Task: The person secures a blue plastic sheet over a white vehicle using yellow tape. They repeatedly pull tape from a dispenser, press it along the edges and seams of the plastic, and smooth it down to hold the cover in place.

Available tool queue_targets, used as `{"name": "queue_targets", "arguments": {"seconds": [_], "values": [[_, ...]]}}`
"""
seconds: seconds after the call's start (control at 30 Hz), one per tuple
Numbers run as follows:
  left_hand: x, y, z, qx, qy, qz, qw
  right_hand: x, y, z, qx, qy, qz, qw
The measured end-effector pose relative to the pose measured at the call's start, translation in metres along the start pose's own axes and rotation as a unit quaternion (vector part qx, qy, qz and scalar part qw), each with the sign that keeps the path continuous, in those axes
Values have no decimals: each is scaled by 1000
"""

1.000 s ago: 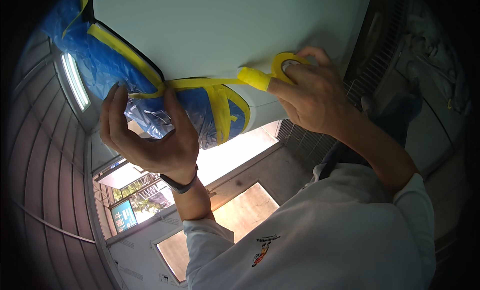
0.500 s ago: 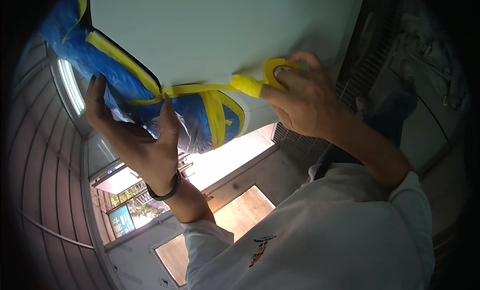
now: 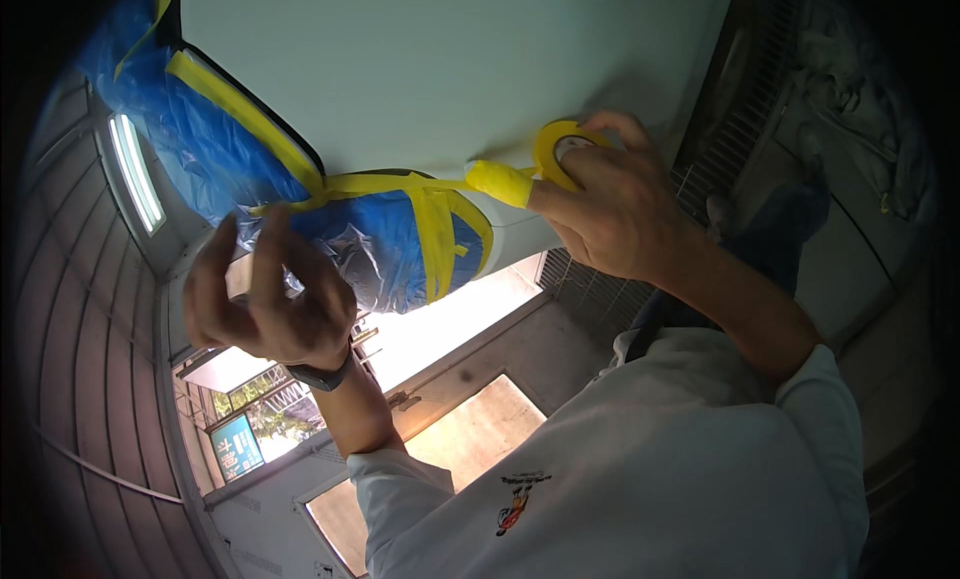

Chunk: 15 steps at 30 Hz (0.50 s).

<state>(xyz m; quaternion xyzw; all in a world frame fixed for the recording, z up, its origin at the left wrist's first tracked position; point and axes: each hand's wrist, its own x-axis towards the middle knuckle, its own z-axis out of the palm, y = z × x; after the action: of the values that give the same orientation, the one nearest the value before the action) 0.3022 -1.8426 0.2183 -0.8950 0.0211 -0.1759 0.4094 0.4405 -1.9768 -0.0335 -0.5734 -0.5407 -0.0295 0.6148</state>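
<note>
My right hand (image 3: pixel 615 199) grips a roll of yellow masking tape (image 3: pixel 556 149) against a pale, smooth panel (image 3: pixel 450 69) that looks like vehicle bodywork. One digit of that hand is wrapped in yellow and presses near a yellow tape strip (image 3: pixel 370 183) running left along the panel's lower edge. My left hand (image 3: pixel 275 299) is off the surface, slightly blurred, its bent fingers apart and holding nothing. Just beyond it, blue plastic film (image 3: pixel 215 144) covers the area beside the panel. More film (image 3: pixel 375 239) wraps a rounded part, with yellow tape across it.
A bright tube light (image 3: pixel 137 172) is on the ribbed wall (image 3: pixel 95 309) at left. Below the panel are a bright opening (image 3: pixel 440 324) and a framed pane (image 3: pixel 480 419). A dark grating (image 3: pixel 735 109) and crumpled cloth (image 3: pixel 855 129) lie at the right.
My left hand has come away from the tape and film, moving down with its fingers curling. My right hand with the tape roll has shifted only slightly right.
</note>
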Motion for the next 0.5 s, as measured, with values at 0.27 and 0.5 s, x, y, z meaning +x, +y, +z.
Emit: {"name": "queue_targets", "arguments": {"seconds": [0.27,0.5], "values": [[-15,-11,-1,68,-65,121,988,-1,3,0,-20,14,-2,1000],[-5,-19,5,63,-53,153,985,-4,1,4,-23,21,25,999]]}}
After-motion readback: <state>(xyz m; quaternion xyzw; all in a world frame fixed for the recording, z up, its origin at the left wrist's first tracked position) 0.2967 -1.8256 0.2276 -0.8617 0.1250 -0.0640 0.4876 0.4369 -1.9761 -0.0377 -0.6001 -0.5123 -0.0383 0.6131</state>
